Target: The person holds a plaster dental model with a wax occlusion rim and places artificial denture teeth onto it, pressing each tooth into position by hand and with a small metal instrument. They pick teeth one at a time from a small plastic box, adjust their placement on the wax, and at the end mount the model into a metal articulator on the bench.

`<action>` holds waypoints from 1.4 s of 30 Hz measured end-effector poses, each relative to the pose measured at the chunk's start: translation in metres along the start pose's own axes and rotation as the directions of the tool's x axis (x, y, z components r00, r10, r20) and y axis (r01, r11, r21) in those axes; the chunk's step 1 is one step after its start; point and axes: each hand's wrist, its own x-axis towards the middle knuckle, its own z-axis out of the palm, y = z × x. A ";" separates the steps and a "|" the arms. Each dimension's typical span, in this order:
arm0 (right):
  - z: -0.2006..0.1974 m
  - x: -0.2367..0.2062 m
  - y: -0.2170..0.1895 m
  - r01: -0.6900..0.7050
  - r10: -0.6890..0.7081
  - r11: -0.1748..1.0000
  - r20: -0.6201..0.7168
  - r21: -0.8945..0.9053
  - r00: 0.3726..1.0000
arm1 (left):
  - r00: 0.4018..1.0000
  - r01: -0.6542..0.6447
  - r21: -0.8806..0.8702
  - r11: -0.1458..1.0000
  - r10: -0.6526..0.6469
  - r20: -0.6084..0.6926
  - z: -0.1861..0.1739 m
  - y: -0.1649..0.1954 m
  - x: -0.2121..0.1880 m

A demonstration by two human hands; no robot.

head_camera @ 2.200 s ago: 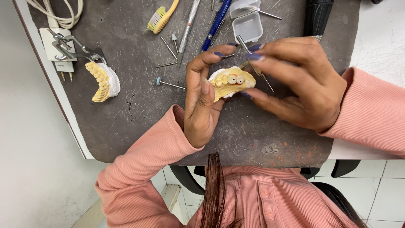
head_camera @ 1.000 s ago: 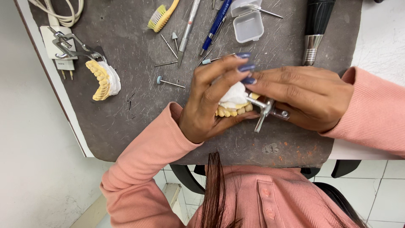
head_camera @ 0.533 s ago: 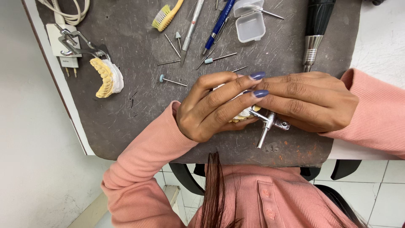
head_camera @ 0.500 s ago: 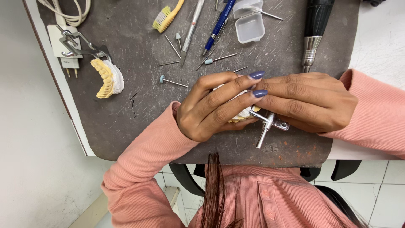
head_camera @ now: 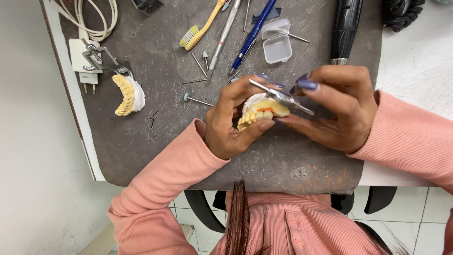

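Note:
My left hand (head_camera: 231,125) grips a dental cast (head_camera: 262,111), a white plaster base with yellow teeth and a small orange patch, just above the dark grey mat (head_camera: 165,141). Its thumb presses the tooth row from below. My right hand (head_camera: 335,111) touches the cast's right side and pinches a thin metal instrument (head_camera: 281,96) that lies slanted across the top of the cast. Both sleeves are pink.
A second yellow cast on a metal articulator (head_camera: 123,92) lies at the mat's left. Behind the hands lie loose burs (head_camera: 198,100), a yellow brush (head_camera: 200,28), a blue pen (head_camera: 252,33), a small clear box (head_camera: 276,41) and a black handpiece (head_camera: 344,30). A white cable (head_camera: 92,19) coils at back left.
The hands have turned the cast so its teeth face me. The metal instrument has gone from under the right hand to across the top of the cast.

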 end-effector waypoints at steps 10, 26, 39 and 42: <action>0.008 0.006 -0.004 -0.330 0.343 0.843 0.048 0.425 0.938 | 0.996 -0.046 -0.206 0.978 0.030 -0.079 0.009 -0.003 0.006; -0.006 0.003 -0.001 -0.205 0.211 0.977 0.157 -0.051 0.965 | 0.991 0.092 -0.267 0.959 -0.115 -0.073 0.008 -0.011 0.013; 0.000 -0.004 0.006 -0.257 0.266 0.956 0.042 -0.140 0.963 | 0.989 0.095 -0.285 0.954 -0.124 -0.085 0.013 -0.014 0.013; -0.003 -0.008 0.008 -0.240 0.255 0.955 0.070 -0.177 0.964 | 0.983 0.142 -0.418 0.897 -0.179 -0.049 0.012 -0.016 0.014</action>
